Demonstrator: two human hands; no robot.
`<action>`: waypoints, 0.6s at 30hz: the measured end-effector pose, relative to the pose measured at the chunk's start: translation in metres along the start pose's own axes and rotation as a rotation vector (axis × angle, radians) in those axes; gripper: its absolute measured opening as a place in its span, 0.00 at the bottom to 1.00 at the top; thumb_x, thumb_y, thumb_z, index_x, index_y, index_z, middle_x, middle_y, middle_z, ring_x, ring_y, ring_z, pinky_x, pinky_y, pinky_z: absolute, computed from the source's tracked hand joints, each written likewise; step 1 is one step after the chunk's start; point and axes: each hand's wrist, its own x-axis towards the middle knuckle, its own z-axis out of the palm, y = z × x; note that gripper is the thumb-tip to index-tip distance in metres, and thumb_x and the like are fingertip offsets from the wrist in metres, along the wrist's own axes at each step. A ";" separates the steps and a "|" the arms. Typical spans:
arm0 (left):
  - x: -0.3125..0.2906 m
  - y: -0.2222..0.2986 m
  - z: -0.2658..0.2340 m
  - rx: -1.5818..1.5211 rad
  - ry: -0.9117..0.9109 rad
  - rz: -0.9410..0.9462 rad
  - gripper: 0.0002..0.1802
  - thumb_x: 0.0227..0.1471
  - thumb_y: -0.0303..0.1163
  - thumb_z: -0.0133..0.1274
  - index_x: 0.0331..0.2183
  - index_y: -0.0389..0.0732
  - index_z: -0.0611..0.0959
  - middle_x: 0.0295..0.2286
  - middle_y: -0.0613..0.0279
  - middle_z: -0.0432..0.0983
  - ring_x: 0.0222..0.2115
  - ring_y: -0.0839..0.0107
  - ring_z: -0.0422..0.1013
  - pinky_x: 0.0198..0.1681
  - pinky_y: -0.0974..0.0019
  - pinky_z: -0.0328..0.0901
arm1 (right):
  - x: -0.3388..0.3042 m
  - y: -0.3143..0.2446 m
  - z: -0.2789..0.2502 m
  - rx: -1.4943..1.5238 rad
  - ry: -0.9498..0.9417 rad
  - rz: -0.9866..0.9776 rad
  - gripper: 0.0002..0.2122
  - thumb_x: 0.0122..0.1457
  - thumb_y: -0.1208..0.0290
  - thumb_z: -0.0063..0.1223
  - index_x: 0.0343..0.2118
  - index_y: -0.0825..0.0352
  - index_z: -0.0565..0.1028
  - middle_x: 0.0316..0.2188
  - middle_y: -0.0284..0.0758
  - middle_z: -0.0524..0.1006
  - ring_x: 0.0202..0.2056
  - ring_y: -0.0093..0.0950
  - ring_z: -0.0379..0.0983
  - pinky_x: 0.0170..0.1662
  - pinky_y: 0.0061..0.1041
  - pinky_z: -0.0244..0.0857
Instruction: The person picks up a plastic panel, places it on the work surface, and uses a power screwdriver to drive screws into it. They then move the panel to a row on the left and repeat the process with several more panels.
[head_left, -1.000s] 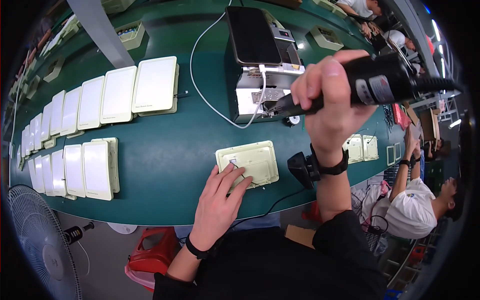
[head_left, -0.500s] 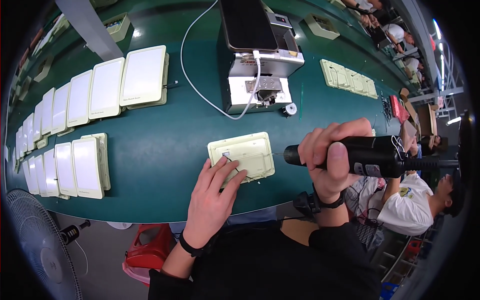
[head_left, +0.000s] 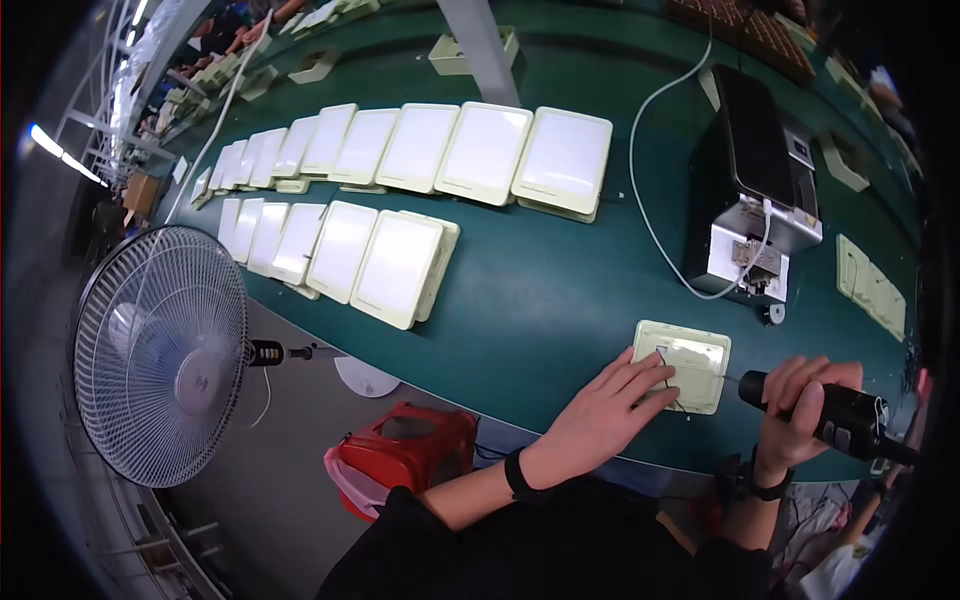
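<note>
A cream plastic casing lies on the green bench, its hollow inside facing up, with a thin dark wire in it. My left hand rests on its left side, fingers spread flat and gripping nothing. In my right hand is a black electric screwdriver, fingers wrapped around its body. It is held level, pointing left, and its thin bit reaches the casing's right edge. Whether the bit touches a screw is too small to tell.
Two rows of white-faced cream panels overlap along the bench's left. Beyond the casing stands a boxy metal machine with a phone and white cable. More casings lie right. A fan and red stool stand before the bench.
The view has swung left, so the casing, machine and hands appear farther right and the fan shows fully. My left hand stays on the casing; my right still grips the screwdriver.
</note>
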 end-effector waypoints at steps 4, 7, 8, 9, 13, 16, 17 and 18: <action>-0.001 0.001 -0.001 0.001 0.023 -0.010 0.21 0.55 0.25 0.56 0.52 0.42 0.81 0.56 0.58 0.73 0.62 0.56 0.67 0.69 0.46 0.60 | 0.002 0.002 -0.009 0.015 -0.040 0.010 0.10 0.65 0.70 0.55 0.37 0.64 0.64 0.18 0.30 0.63 0.16 0.20 0.56 0.21 0.22 0.56; -0.001 -0.001 -0.003 0.033 0.022 0.003 0.23 0.54 0.25 0.58 0.53 0.43 0.80 0.57 0.59 0.72 0.62 0.56 0.67 0.68 0.46 0.60 | 0.014 -0.004 -0.007 0.064 -0.085 -0.033 0.09 0.65 0.70 0.54 0.38 0.65 0.65 0.19 0.31 0.64 0.16 0.21 0.57 0.21 0.23 0.57; 0.000 -0.002 -0.001 0.055 0.005 0.018 0.25 0.54 0.26 0.59 0.55 0.43 0.80 0.57 0.58 0.71 0.62 0.56 0.66 0.68 0.46 0.59 | 0.023 -0.010 -0.007 0.094 -0.111 -0.073 0.09 0.65 0.71 0.54 0.40 0.65 0.65 0.19 0.31 0.65 0.16 0.21 0.58 0.22 0.23 0.58; 0.000 0.000 -0.003 0.072 -0.014 0.031 0.27 0.53 0.27 0.60 0.56 0.44 0.79 0.58 0.57 0.71 0.62 0.55 0.66 0.69 0.46 0.59 | 0.030 -0.015 -0.007 0.121 -0.138 -0.109 0.09 0.65 0.71 0.54 0.41 0.66 0.65 0.19 0.32 0.66 0.16 0.21 0.58 0.22 0.24 0.60; 0.013 -0.006 -0.035 -0.060 -0.064 -0.015 0.37 0.51 0.35 0.65 0.62 0.41 0.72 0.60 0.51 0.69 0.63 0.51 0.64 0.69 0.45 0.56 | 0.086 -0.019 0.026 0.014 -0.021 -0.305 0.07 0.66 0.74 0.53 0.42 0.68 0.68 0.20 0.31 0.66 0.17 0.21 0.59 0.24 0.23 0.60; 0.018 -0.026 -0.035 0.050 0.038 -0.025 0.49 0.48 0.43 0.69 0.65 0.37 0.66 0.62 0.47 0.66 0.64 0.47 0.62 0.70 0.43 0.52 | 0.101 -0.004 0.045 -0.062 0.073 -0.164 0.05 0.66 0.76 0.52 0.41 0.68 0.69 0.21 0.31 0.66 0.21 0.22 0.63 0.28 0.25 0.61; 0.018 -0.026 -0.037 0.011 0.034 0.000 0.49 0.48 0.43 0.69 0.65 0.37 0.66 0.62 0.47 0.66 0.64 0.47 0.62 0.70 0.43 0.52 | 0.099 -0.003 0.045 -0.022 0.052 -0.165 0.05 0.66 0.77 0.52 0.42 0.68 0.69 0.22 0.31 0.67 0.21 0.22 0.63 0.28 0.26 0.61; 0.018 -0.027 -0.037 0.026 -0.001 -0.012 0.49 0.48 0.44 0.69 0.65 0.35 0.65 0.62 0.47 0.66 0.65 0.47 0.61 0.71 0.42 0.51 | 0.096 -0.003 0.043 0.003 0.030 -0.168 0.06 0.66 0.78 0.52 0.43 0.68 0.69 0.22 0.32 0.67 0.21 0.23 0.64 0.28 0.26 0.62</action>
